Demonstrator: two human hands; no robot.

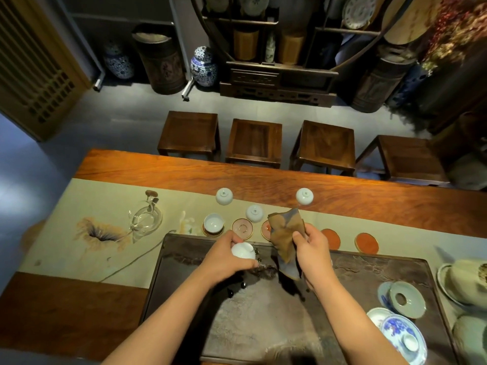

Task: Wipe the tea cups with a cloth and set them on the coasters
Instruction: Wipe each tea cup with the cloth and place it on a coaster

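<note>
My left hand [228, 255] grips a small white tea cup [243, 251] over the dark stone tea tray [369, 270]. My right hand [311, 248] grips a brown cloth [286, 230] that hangs down beside the cup, a little apart from it. One white cup [213, 223] stands upright on the leftmost coaster [210, 232]. Three more white cups lie upside down on the runner: one [224, 196] at the far left, one [254, 212] near the coasters, one [304, 196] at the far right. An empty pink coaster [242, 228] and two orange coasters [331, 238] [366, 242] lie in the row; another [265, 229] is partly hidden by the cloth.
A glass pitcher [146, 219] sits on the beige runner [79, 206] at left. Blue-and-white lidded bowls [400, 330] and a celadon saucer [407, 299] crowd the tray's right end. Large ceramic vessels [469, 280] stand at far right. Several wooden stools [254, 143] line the table's far side.
</note>
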